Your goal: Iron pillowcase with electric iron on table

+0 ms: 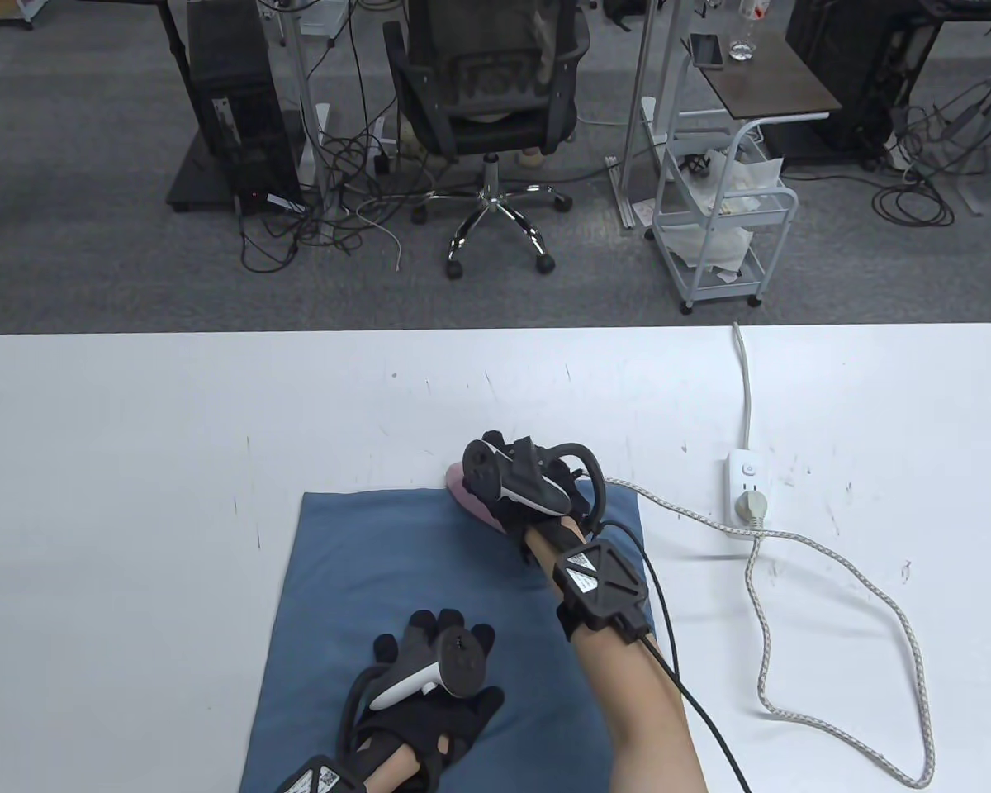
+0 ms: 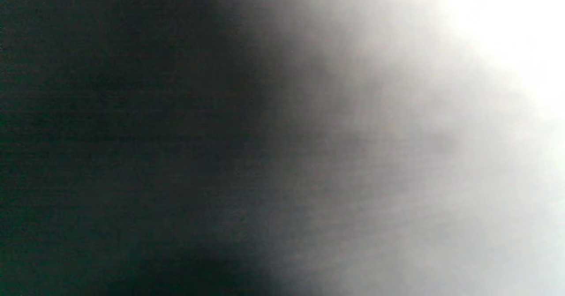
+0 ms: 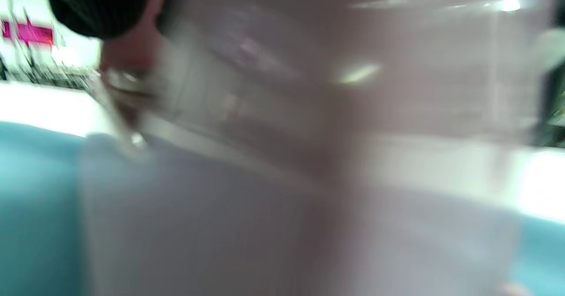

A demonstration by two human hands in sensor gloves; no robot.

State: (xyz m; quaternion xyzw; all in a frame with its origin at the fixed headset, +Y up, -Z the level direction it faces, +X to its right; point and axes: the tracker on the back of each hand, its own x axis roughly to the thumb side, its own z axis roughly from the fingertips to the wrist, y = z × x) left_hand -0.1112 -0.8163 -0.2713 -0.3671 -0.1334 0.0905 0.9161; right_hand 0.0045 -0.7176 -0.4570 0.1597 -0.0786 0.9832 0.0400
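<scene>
A blue pillowcase (image 1: 396,570) lies flat on the white table (image 1: 132,462) near the front edge. My right hand (image 1: 516,483) grips a pink electric iron (image 1: 462,487), which sits at the pillowcase's far edge; most of the iron is hidden under the hand and tracker. My left hand (image 1: 438,677) rests flat with fingers spread on the near part of the pillowcase. The right wrist view is blurred and filled by the iron's pale body (image 3: 309,133), with blue cloth (image 3: 35,199) at the left. The left wrist view shows only a dark-to-white blur.
A white power strip (image 1: 747,491) lies on the table to the right, with the iron's braided cord (image 1: 834,570) plugged in and looping toward the front right. Beyond the table's far edge are an office chair (image 1: 487,99) and a white cart (image 1: 727,223).
</scene>
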